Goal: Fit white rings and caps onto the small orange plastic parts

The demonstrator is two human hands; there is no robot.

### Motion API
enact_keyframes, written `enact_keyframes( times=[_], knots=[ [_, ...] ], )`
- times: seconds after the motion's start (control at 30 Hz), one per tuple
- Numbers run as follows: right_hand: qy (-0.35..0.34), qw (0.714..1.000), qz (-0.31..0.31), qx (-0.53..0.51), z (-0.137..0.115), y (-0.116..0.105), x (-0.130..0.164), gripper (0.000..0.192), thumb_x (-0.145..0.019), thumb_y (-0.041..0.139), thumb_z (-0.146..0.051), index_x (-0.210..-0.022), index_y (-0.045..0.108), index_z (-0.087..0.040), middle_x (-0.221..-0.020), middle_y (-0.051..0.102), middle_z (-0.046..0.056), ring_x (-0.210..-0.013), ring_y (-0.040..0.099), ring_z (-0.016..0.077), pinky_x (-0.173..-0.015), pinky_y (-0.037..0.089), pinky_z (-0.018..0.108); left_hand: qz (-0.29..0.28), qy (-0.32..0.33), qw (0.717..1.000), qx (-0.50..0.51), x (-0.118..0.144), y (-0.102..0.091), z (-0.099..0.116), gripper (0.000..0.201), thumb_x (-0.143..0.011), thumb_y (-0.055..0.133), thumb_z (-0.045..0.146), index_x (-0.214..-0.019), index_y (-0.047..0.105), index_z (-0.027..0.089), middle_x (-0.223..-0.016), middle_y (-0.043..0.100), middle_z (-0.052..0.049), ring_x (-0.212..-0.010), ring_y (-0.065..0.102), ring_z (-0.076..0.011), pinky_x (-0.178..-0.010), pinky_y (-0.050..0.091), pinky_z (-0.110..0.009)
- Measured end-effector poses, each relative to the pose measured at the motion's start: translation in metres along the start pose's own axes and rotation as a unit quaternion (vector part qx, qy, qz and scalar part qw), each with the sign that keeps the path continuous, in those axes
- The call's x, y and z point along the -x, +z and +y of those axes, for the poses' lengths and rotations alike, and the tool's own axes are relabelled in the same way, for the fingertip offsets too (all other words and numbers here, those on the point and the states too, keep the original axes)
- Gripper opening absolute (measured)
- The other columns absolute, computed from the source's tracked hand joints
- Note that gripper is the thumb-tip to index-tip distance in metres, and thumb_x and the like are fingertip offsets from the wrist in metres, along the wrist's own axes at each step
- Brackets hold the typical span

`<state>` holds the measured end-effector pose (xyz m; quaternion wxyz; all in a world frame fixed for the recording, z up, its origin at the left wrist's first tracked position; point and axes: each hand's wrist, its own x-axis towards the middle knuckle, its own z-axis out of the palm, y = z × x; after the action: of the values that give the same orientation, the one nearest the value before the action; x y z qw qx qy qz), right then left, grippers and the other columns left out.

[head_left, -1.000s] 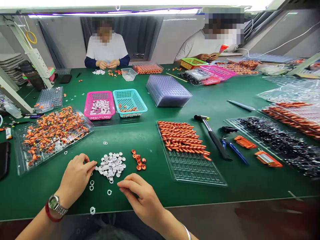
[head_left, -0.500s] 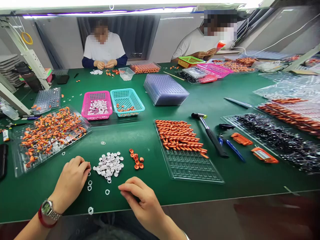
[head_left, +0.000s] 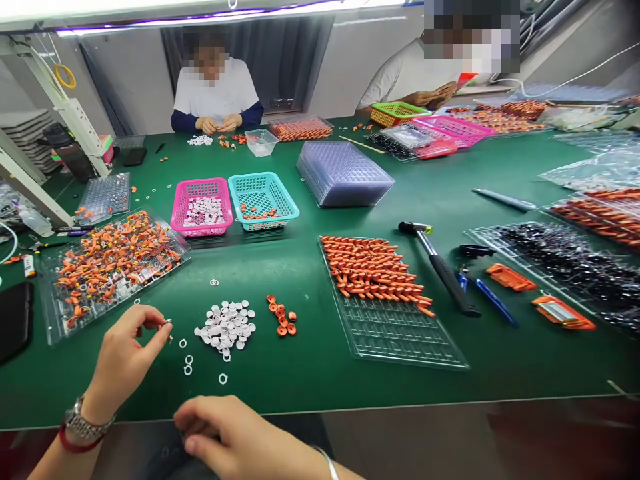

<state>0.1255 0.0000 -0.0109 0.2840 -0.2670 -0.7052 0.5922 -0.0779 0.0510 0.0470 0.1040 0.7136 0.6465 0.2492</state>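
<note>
Currently observed, by item:
Left hand (head_left: 123, 357): a small pale piece is pinched between thumb and forefinger, raised just above the green table (head_left: 310, 373).
Right hand (head_left: 235, 437): fingers are curled at the table's near edge; whether anything is held cannot be told.
Handling: a light fingertip pinch is judged best, the piece being tiny.
Nearby: white caps (head_left: 226, 325) lie just right of the left hand, loose rings (head_left: 188, 363) between, orange washers (head_left: 281, 320) beyond.
Obstructions: the tray of orange parts (head_left: 107, 267) sits close on the left.

Single head-worn view, forward and down across the green table (head_left: 300, 373), close above both hands.
</note>
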Motion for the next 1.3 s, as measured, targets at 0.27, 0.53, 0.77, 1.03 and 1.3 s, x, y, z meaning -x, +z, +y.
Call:
enact_keyframes(
  times=[0.27, 0.53, 0.77, 1.03, 1.3],
  knots=[
    [-0.093, 0.973, 0.213, -0.015, -0.005, -0.002, -0.052, 0.025, -0.09, 0.052, -0.009, -0.11, 0.062, -0.02, -0.106, 0.071, 0.009, -0.101, 0.067, 0.0199, -0.091, 0.054, 0.034, 0.036, -0.133, 0.955, 0.265, 0.024, -0.01, 0.008, 0.025, -0.073, 0.077, 0.036, -0.093, 0.075, 0.022, -0.082, 0.075, -0.002, -0.073, 0.071, -0.0195, -0.068, 0.057, -0.025],
    [-0.141, 0.941, 0.303, 0.056, -0.004, -0.006, 0.004, 0.025, -0.087, 0.069, -0.036, -0.104, 0.056, -0.022, -0.092, 0.068, 0.004, -0.08, 0.067, 0.0168, -0.074, 0.055, 0.025, -0.093, -0.197, 0.829, 0.515, 0.055, 0.031, 0.049, 0.009, -0.074, 0.08, 0.03, -0.08, 0.078, 0.022, -0.077, 0.08, -0.002, -0.072, 0.076, -0.0193, -0.066, 0.061, -0.021],
    [-0.158, 0.927, 0.312, 0.133, -0.005, -0.016, 0.024, 0.011, -0.092, 0.06, -0.017, -0.102, 0.059, -0.022, -0.082, 0.069, 0.004, -0.072, 0.066, 0.017, -0.066, 0.055, 0.026, -0.081, -0.197, 0.817, 0.536, 0.064, 0.044, 0.059, 0.01, -0.072, 0.082, 0.03, -0.076, 0.079, 0.022, -0.076, 0.079, -0.002, -0.071, 0.075, -0.0202, -0.066, 0.061, -0.022],
    [-0.149, 0.918, 0.334, 0.155, -0.01, -0.015, 0.031, 0.023, -0.082, 0.052, -0.004, -0.095, 0.054, -0.022, -0.076, 0.063, 0.002, -0.066, 0.063, 0.0159, -0.061, 0.054, 0.025, -0.002, -0.113, 0.897, 0.428, 0.078, 0.043, 0.072, 0.003, -0.078, 0.076, 0.026, -0.077, 0.078, 0.027, -0.079, 0.077, -0.003, -0.076, 0.071, -0.0222, -0.072, 0.059, -0.029],
    [-0.202, 0.911, 0.315, 0.171, -0.013, -0.019, 0.038, 0.028, -0.08, 0.052, -0.001, -0.097, 0.055, -0.023, -0.072, 0.059, 0.002, -0.062, 0.056, 0.0163, -0.051, 0.047, 0.024, -0.084, -0.159, 0.827, 0.533, 0.079, 0.041, 0.072, 0.012, -0.077, 0.079, 0.037, -0.077, 0.077, 0.025, -0.072, 0.072, -0.002, -0.069, 0.065, -0.0172, -0.065, 0.053, -0.023]
  ],
)
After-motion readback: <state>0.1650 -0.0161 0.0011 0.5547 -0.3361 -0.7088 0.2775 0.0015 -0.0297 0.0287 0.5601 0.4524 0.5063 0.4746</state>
